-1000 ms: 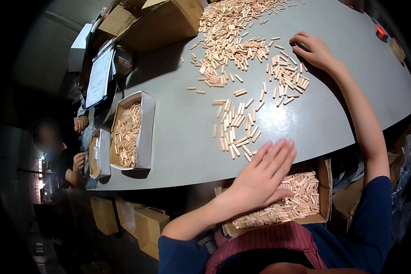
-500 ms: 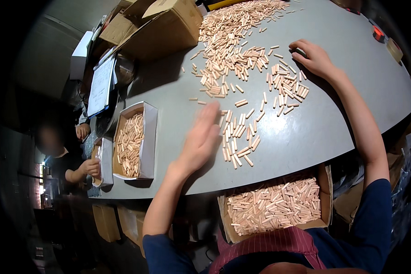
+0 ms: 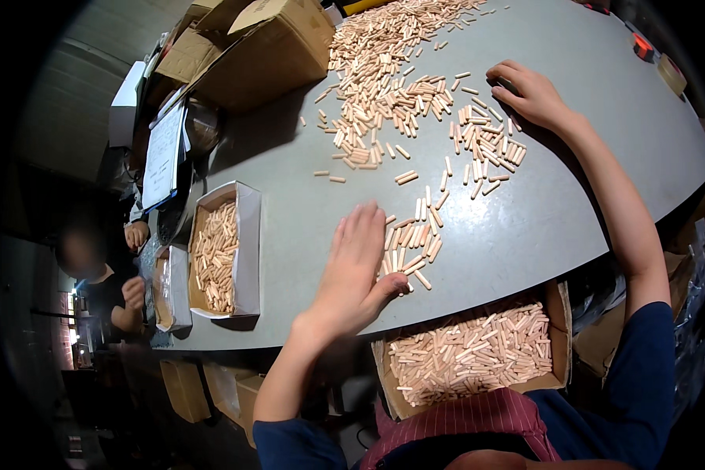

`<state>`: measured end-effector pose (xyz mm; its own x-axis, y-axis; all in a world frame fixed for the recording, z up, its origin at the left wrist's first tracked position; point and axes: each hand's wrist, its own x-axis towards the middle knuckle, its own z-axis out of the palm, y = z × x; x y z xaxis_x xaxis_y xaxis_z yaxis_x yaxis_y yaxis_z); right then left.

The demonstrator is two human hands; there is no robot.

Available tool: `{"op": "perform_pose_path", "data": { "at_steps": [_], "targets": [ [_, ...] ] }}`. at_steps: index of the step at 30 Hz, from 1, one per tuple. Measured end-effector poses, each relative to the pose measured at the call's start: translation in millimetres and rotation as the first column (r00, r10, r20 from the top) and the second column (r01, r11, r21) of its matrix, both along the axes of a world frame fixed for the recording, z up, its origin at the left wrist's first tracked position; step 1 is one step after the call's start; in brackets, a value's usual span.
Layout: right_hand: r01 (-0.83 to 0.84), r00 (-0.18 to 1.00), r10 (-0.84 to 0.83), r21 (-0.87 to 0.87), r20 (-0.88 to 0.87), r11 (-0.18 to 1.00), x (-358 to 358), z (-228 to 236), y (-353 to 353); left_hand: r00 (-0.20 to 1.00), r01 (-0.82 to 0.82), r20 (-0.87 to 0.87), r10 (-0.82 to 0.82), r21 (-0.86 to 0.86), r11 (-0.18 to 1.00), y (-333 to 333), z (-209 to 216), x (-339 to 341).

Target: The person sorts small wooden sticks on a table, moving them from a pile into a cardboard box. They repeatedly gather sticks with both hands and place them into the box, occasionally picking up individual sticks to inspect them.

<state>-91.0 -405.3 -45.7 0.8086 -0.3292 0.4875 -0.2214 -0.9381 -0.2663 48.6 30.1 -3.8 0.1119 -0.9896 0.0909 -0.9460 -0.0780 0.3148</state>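
Observation:
My left hand lies flat on the grey table, fingers stretched out and thumb spread. Its thumb side borders a small group of short wooden dowels; the thumb reaches over the near end of that group. Farther off, my right hand rests on the table with loosely bent fingers, thumb apart, and nothing visible in it. Just left of it lies a second cluster of dowels. Below the table edge, against my apron, an open cardboard box holds a thick layer of dowels.
A large heap of dowels spreads over the far table. At left stand a white-sided box of dowels, a smaller box, a clipboard and a big carton. A co-worker's hand is beyond. Tape rolls lie far right.
My left hand has come nearer and slightly right, against the small dowel group, which is now more tightly gathered. The right hand stays by its cluster. The co-worker's hand has left the smaller box.

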Motion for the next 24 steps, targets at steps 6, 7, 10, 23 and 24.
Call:
{"op": "perform_pose_path", "data": {
  "at_steps": [6, 7, 10, 23, 24],
  "targets": [
    [-0.011, 1.0, 0.011, 0.006, -0.03, 1.0, -0.9, 2.3, 1.0, 0.998, 0.001, 0.058, -0.005, 0.073, 0.997, -1.7, 5.1, -2.6],
    [-0.017, 0.999, 0.017, 0.004, -0.038, 1.0, -1.1, 2.3, 0.3, 0.997, 0.003, 0.079, -0.009, 0.073, 0.997, -2.3, 4.0, -3.1],
    [-0.017, 0.999, 0.018, 0.032, -0.027, 0.999, -0.1, 1.8, 0.5, 0.996, -0.071, 0.052, 0.07, 0.017, 0.997, -6.1, -1.6, 1.4],
    [0.03, 0.999, -0.029, 0.023, -0.027, 0.999, 0.4, 5.3, 6.9, 0.581, -0.356, -0.802, 0.142, -0.093, 0.93, 0.3, -2.1, 35.8],
    [0.026, 0.999, -0.026, 0.025, -0.023, 0.999, 0.2, 4.8, 6.5, 0.613, -0.327, -0.777, 0.14, -0.088, 0.941, 0.5, -4.2, 34.6]
  ]
}}
